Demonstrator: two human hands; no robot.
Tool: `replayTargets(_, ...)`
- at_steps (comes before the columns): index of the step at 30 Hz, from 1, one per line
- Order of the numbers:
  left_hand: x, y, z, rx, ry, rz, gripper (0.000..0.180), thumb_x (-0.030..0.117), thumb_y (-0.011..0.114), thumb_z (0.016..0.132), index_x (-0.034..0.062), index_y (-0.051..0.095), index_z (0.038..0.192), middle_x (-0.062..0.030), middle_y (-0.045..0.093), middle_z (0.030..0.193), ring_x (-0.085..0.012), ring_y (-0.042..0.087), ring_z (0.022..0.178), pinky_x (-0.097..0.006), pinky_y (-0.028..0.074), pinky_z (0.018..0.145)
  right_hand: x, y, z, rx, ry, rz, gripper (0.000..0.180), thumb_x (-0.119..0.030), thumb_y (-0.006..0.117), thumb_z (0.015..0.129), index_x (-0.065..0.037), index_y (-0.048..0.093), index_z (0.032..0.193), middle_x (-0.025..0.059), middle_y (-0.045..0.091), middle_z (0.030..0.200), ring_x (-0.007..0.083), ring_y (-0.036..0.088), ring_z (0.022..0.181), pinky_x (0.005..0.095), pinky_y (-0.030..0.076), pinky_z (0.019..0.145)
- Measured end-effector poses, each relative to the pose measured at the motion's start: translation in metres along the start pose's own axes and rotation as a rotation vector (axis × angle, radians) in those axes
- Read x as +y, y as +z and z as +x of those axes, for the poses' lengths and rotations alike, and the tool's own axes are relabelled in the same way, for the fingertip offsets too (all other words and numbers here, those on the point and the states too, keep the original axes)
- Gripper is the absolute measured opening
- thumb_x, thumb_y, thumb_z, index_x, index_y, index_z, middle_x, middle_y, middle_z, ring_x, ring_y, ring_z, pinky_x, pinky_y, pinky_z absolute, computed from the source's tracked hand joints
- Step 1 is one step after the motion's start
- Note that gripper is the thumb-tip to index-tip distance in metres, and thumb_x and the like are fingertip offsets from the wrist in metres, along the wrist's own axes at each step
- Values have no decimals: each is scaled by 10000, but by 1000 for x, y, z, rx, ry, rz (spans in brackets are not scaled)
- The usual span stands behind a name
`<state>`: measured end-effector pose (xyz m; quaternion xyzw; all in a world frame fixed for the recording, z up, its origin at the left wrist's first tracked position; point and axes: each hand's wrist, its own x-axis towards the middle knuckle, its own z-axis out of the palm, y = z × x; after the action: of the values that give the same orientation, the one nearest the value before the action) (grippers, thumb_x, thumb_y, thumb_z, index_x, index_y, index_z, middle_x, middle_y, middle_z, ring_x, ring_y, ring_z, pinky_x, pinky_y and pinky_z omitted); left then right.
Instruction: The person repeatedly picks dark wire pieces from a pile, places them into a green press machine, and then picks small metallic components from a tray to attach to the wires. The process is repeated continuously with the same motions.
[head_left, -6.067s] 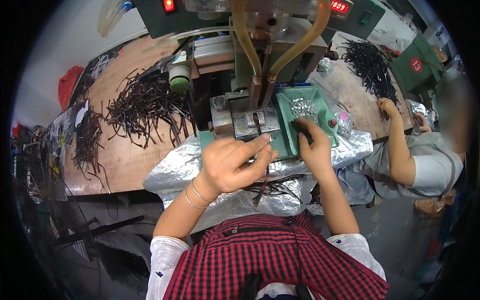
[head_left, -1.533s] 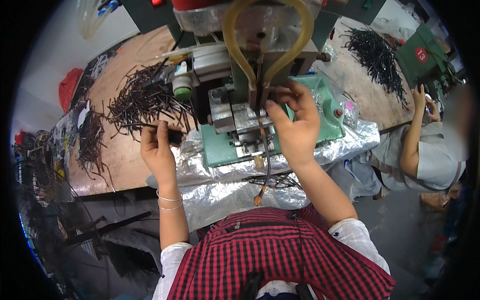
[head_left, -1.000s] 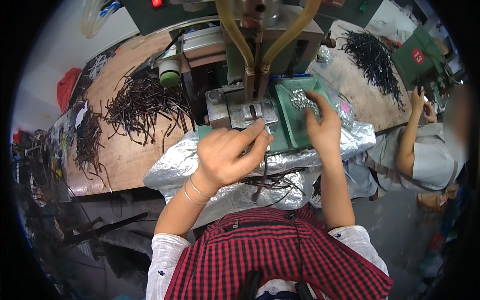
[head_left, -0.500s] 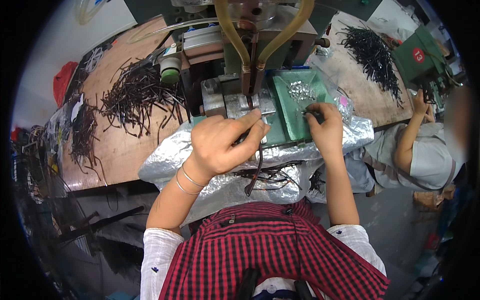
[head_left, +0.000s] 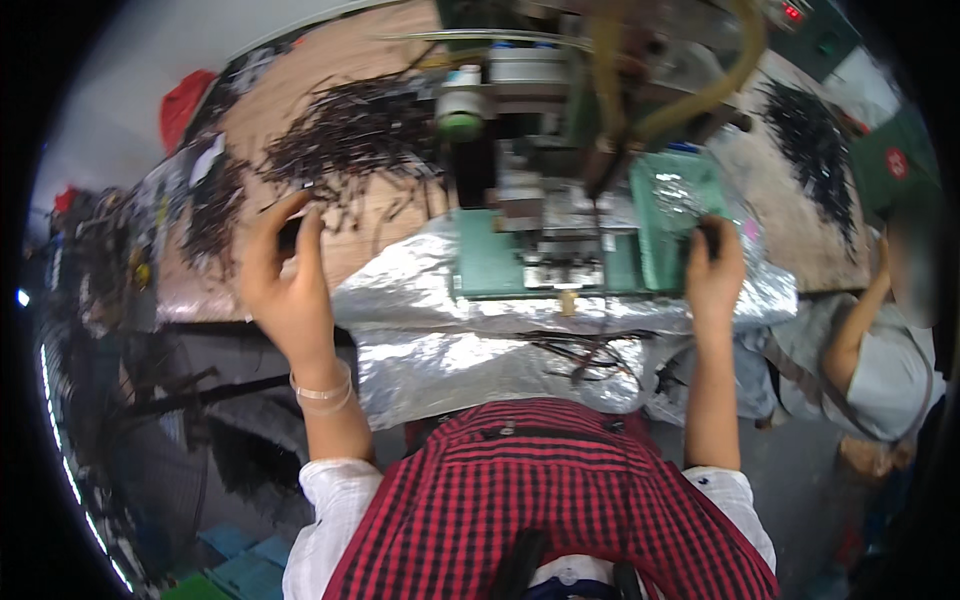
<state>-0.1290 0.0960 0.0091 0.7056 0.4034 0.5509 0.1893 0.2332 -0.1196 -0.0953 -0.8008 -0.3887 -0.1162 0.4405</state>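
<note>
My left hand point(head_left: 290, 285) is at the left over the wooden table, thumb and forefinger curved and apart, beside a pile of dark eyeglass temples point(head_left: 350, 135). Nothing shows between those fingers. At the green tray's point(head_left: 658, 270) right side, my right hand point(head_left: 716, 275) has its thumb and fingertips drawn together; what they hold, if anything, is too blurred to make out. Small shiny metal pieces point(head_left: 678, 192) lie in that tray. Between my hands stands the machine, with a metal fixture point(head_left: 565, 262) on its green base. A thin dark temple point(head_left: 603, 310) hangs down at the fixture.
Silver foil point(head_left: 420, 350) covers the table's front edge, with several temples point(head_left: 590, 350) lying on it. Yellowish hoses point(head_left: 700, 110) hang above the fixture. Another temple pile point(head_left: 815, 150) lies at the far right, near a co-worker's arm point(head_left: 865, 310) and a green machine point(head_left: 890, 165).
My left hand has left the fixture and swung left toward the temple pile. My right hand stays at the tray. The whole view has shifted, and the scene appears farther right.
</note>
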Motion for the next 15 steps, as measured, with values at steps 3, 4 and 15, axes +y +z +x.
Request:
replayTargets(3, -54, -3, 15, -292, -20, 528, 197, 114, 789, 875, 12, 763, 1041, -121, 705, 1112, -247, 676, 979, -357, 540, 882, -10, 5, 3, 30, 37, 106, 196, -24, 652, 952, -25, 721, 1135, 162, 722, 1056, 330, 687, 960, 406, 520, 879)
replayTargets(4, -71, 5, 8, -368, -79, 725, 221, 163, 821, 841, 18, 773, 999, -133, 698, 1123, -282, 666, 1010, -399, 539, 894, -15, 7, 6, 18, 5, 86, 184, -29, 654, 954, -27, 727, 1123, 156, 726, 1048, 328, 688, 966, 401, 515, 893)
replayTargets(15, -133, 45, -9, -481, -181, 862, 166, 182, 736, 781, 30, 741, 848, -179, 722, 946, -377, 705, 878, -475, 564, 772, 4, -19, -22, 86, 199, 46, 156, -27, 674, 931, -20, 756, 1063, 132, 739, 1074, 286, 696, 1009, 382, 490, 1008)
